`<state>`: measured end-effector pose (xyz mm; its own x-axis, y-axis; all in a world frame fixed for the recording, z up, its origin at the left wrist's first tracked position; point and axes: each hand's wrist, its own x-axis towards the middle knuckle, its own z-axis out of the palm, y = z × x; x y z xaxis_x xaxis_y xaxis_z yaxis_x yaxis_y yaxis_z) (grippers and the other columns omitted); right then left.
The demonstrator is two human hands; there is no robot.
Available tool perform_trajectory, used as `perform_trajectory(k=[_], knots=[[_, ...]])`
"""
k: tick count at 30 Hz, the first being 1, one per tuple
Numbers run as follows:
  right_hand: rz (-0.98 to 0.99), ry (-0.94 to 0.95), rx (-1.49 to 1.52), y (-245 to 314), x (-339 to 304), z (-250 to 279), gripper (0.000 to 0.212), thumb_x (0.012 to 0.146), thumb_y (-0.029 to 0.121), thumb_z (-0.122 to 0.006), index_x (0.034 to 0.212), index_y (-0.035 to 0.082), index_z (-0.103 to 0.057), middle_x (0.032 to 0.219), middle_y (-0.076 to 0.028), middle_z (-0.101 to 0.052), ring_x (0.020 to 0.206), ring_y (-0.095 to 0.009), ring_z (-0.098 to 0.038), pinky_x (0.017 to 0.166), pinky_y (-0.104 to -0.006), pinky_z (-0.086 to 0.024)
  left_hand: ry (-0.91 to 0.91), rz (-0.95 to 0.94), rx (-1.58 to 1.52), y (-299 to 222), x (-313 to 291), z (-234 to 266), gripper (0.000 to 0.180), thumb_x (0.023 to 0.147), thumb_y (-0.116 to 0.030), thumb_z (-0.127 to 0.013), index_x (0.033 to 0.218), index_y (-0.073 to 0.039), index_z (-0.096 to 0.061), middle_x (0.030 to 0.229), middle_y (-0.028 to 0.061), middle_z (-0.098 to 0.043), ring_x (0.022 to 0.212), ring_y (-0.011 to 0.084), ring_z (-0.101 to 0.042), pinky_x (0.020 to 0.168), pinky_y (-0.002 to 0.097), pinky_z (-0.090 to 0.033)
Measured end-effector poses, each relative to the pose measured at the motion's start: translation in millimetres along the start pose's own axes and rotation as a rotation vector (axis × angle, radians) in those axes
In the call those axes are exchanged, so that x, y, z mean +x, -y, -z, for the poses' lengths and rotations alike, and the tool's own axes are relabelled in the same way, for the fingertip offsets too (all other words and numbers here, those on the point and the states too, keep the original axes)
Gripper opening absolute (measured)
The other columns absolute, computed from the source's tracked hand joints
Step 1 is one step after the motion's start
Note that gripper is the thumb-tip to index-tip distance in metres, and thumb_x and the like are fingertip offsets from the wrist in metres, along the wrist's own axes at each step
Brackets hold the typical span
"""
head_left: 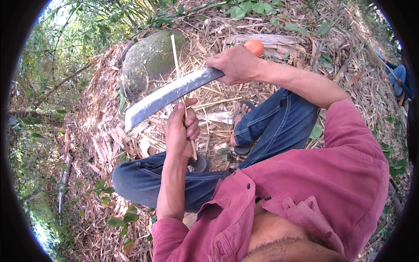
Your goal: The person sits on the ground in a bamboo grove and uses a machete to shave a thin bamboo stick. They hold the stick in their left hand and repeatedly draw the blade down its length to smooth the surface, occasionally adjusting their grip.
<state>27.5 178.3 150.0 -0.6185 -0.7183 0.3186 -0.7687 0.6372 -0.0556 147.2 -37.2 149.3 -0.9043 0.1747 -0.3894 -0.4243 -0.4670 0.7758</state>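
Observation:
My right hand (238,65) is closed around the grip of a machete (170,96). An orange rounded end (254,47) shows just past that hand, roughly in line with the blade. The long grey blade slants down to the left, its broad tip above my left knee. My left hand (181,124), its fingers curled, holds a thin pale wooden strip (175,54), which looks like split bamboo. The strip's lower end sticks out below my fist. Just above my left hand the blade crosses in front of the strip; whether they touch I cannot tell.
A mossy rounded boulder (152,61) stands ahead on the left. Dry leaves and shavings (100,126) cover the ground around my bent legs (279,126) and sandalled feet. A weathered piece of wood (275,40) lies beyond my right hand. Blue cloth (398,78) shows at the far right.

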Motion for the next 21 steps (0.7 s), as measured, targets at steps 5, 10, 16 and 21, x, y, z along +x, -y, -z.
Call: perform_trajectory(k=[5,10,16,21], knots=[[0.03,0.014,0.037,4.4,0.3,-2.0,0.019,0.072,0.02,-0.064,0.081,0.008,-0.053,0.066,-0.008,-0.059,0.059,-0.029,-0.063,0.051,-0.0406,-0.048,0.015,0.024,-0.06,0.3,-0.9,0.3,0.034,0.101,-0.025,-0.036,0.115,0.004,-0.048,0.062,-0.005,-0.032,0.043,0.0024,-0.026,0.037,0.018,-0.024],[0.001,-0.034,0.01,-2.2,2.9,-8.7,0.018,0.071,0.019,-0.064,0.081,0.009,-0.053,0.066,-0.009,-0.059,0.06,-0.029,-0.063,0.051,-0.0415,-0.048,0.067,0.04,-0.139,-2.6,-6.5,0.3,0.034,0.101,-0.023,-0.035,0.117,0.004,-0.048,0.061,-0.0052,-0.032,0.043,0.0015,-0.026,0.035,0.0168,-0.025],[-0.053,-0.059,0.016,-13.4,9.1,-9.7,0.017,0.077,0.026,-0.06,0.077,0.01,-0.056,0.063,-0.01,-0.06,0.06,-0.03,-0.064,0.053,-0.0439,-0.049,0.07,0.053,-0.156,-3.7,-7.7,2.5,0.035,0.102,-0.025,-0.031,0.114,0.003,-0.049,0.061,-0.0053,-0.031,0.043,0.0023,-0.026,0.036,0.0183,-0.023],[-0.04,-0.083,-0.02,-26.8,12.0,-13.9,0.017,0.079,0.028,-0.059,0.079,0.011,-0.057,0.062,-0.01,-0.06,0.058,-0.029,-0.063,0.053,-0.0432,-0.05,0.088,0.049,-0.157,-3.0,-9.4,3.6,0.034,0.102,-0.024,-0.032,0.114,0.003,-0.049,0.061,-0.0051,-0.032,0.042,0.0023,-0.027,0.036,0.018,-0.024]])
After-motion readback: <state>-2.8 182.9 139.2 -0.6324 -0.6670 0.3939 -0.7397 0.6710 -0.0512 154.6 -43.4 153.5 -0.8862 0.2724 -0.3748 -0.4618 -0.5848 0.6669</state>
